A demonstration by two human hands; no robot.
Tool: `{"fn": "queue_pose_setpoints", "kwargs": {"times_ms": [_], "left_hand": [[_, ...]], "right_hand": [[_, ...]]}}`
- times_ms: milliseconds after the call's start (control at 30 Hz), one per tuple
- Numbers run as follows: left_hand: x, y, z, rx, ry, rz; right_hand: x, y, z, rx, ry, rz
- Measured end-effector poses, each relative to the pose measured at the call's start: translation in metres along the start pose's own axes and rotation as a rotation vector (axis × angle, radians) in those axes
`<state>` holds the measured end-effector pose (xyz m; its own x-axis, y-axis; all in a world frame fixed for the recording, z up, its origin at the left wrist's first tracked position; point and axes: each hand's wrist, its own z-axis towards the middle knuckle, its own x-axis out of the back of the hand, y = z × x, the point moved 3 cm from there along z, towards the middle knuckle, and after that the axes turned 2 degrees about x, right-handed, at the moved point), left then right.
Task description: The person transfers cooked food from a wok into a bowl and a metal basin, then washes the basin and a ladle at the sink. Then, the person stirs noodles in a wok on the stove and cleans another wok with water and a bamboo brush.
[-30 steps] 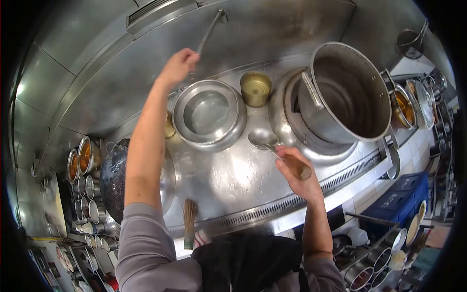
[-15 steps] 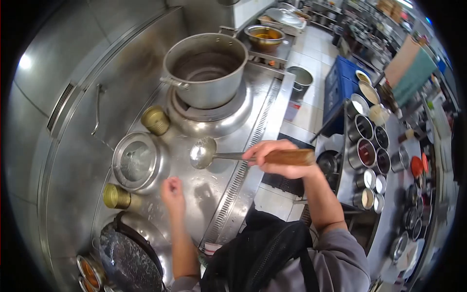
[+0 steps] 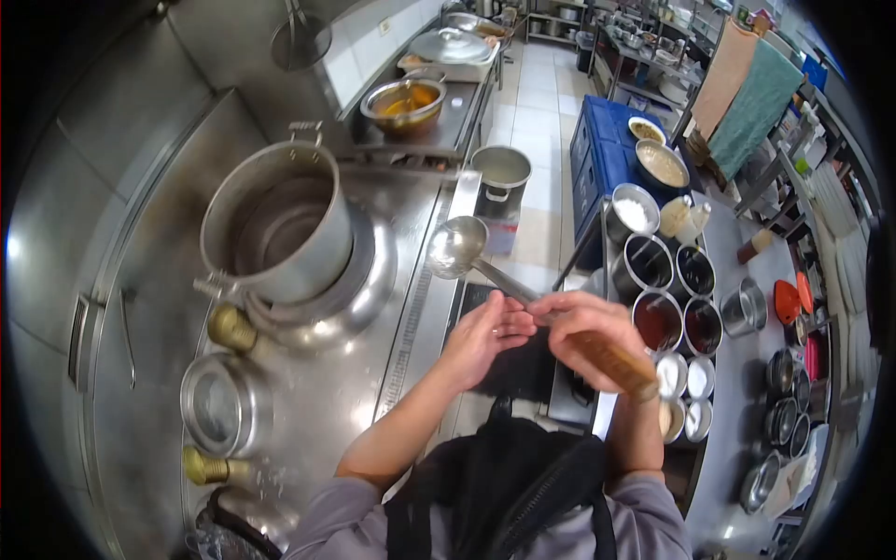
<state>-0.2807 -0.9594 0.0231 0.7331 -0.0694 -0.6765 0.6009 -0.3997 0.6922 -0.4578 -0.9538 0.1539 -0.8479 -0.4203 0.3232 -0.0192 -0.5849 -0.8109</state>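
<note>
A metal ladle (image 3: 457, 246) with a wooden handle is in my right hand (image 3: 597, 343), whose fingers wrap round the handle. Its bowl points up and left, over the stove's front edge. My left hand (image 3: 481, 343) is just left of the right one, below the ladle's shaft, fingers apart and nothing in it. On the stove at the left stands a large metal pot (image 3: 280, 224). Two brass-coloured tins (image 3: 231, 327) and a round metal basin (image 3: 217, 407) are in a line nearer to me.
Right of my hands, a counter (image 3: 737, 373) bears metal containers of sauces and white powders (image 3: 672, 373). A blue bin (image 3: 597, 149) stands beyond, with bowls on top. A metal pot (image 3: 501, 168) stands past the stove's corner, and a wok edge shows at bottom left.
The view has swung right, from the stove towards the counter. My left hand has come from the wall tap, over the stove, to beside my right hand. The ladle stays in my right hand.
</note>
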Motion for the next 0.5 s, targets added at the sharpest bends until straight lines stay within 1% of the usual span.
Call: {"fn": "queue_pose_setpoints", "kwargs": {"times_ms": [33,100,167,200,267,300,333,367,433,500], "left_hand": [[-0.012,0.003,0.038,0.013,-0.036,-0.045],[-0.03,0.011,0.105,0.051,-0.085,-0.09],[-0.042,0.02,0.167,0.099,-0.118,-0.101],[-0.044,0.023,0.202,0.101,-0.112,-0.12],[-0.04,0.03,0.274,0.159,-0.18,-0.093],[-0.043,0.037,0.306,0.189,-0.214,-0.081],[-0.052,0.047,0.334,0.183,-0.157,-0.083],[-0.051,0.052,0.37,0.175,-0.174,-0.076],[-0.046,0.065,0.445,0.167,-0.214,-0.062],[-0.053,0.088,0.522,0.158,-0.249,0.001]], "right_hand": [[0.011,0.013,0.011,0.033,0.024,-0.092],[0.034,0.057,0.027,-0.035,0.039,-0.182],[0.06,0.084,0.051,-0.044,0.088,-0.268],[0.074,0.099,0.065,-0.069,0.096,-0.292],[0.1,0.132,0.09,-0.127,0.105,-0.342],[0.114,0.152,0.102,-0.116,0.127,-0.357],[0.128,0.174,0.117,-0.102,0.15,-0.373],[0.142,0.198,0.135,-0.087,0.178,-0.391],[0.183,0.255,0.167,-0.122,0.168,-0.318],[0.224,0.309,0.197,-0.242,0.309,-0.127]]}}
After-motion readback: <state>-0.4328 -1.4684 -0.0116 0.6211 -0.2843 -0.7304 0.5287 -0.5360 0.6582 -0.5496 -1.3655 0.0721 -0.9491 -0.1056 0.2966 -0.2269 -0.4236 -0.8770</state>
